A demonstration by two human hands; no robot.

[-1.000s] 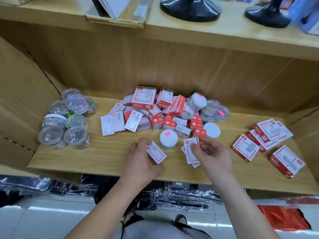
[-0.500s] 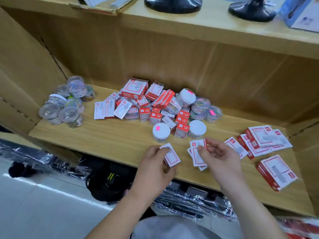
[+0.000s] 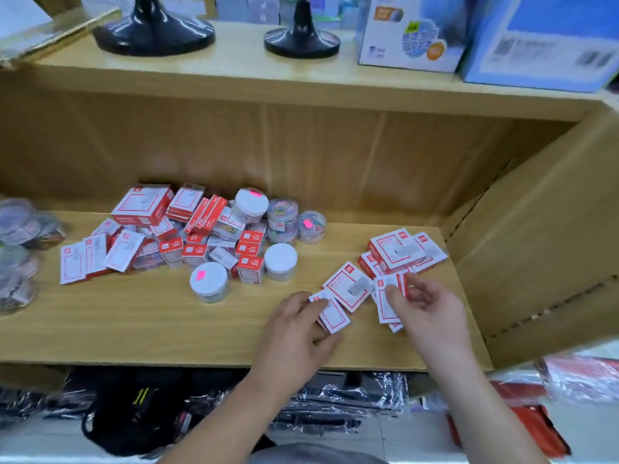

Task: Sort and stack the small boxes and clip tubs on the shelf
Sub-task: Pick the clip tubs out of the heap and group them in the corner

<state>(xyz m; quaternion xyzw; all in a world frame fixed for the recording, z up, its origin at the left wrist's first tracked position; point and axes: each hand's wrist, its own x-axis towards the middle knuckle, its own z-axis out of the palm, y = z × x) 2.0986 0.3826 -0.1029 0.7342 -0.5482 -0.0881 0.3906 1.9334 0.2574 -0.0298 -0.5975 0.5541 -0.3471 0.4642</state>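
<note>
Wooden shelf (image 3: 134, 329): red-white boxes (image 3: 348, 289), print unreadable, pink tub stickers (image 3: 202, 274)

Small red-and-white boxes (image 3: 187, 229) lie jumbled in a heap at the back of the wooden shelf (image 3: 134, 323), with white-lidded clip tubs (image 3: 209, 281) among them. Flat boxes of the same kind (image 3: 402, 251) sit stacked to the right. More clear tubs (image 3: 16, 242) cluster at the far left, blurred.
</note>
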